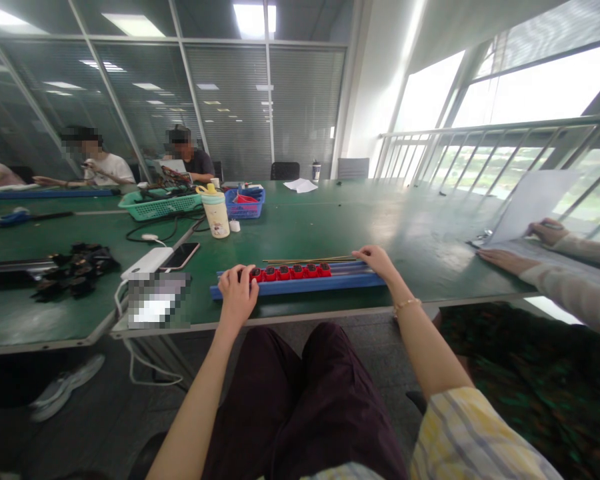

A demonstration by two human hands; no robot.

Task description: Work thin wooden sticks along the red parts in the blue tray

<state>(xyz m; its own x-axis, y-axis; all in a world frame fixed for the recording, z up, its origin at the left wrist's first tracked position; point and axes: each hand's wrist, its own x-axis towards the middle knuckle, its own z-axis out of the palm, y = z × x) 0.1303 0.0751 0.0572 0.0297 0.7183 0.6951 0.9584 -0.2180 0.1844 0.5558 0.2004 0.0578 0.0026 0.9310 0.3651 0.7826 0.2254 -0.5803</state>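
A long blue tray [305, 287] lies along the table edge in front of me. Several red blocks with dark tops [297, 272] sit in a row inside it. My left hand [237, 293] curls over the tray's left end, its fingertips by the leftmost red block; the contact under the fingers is partly hidden. Thin tan rods [307, 260] lie just behind the tray. My right hand [377, 261] is over the tray's right end, with thumb and index finger pinched at the right tip of a rod.
Left of the tray are a phone [181, 256], a white power bank [147, 263] and cables. Behind stand a cream tumbler [216, 215], a green basket [155, 208] and a blue basket [245, 208]. Black parts [75, 270] lie far left. Another person's hands [505, 260] rest at right.
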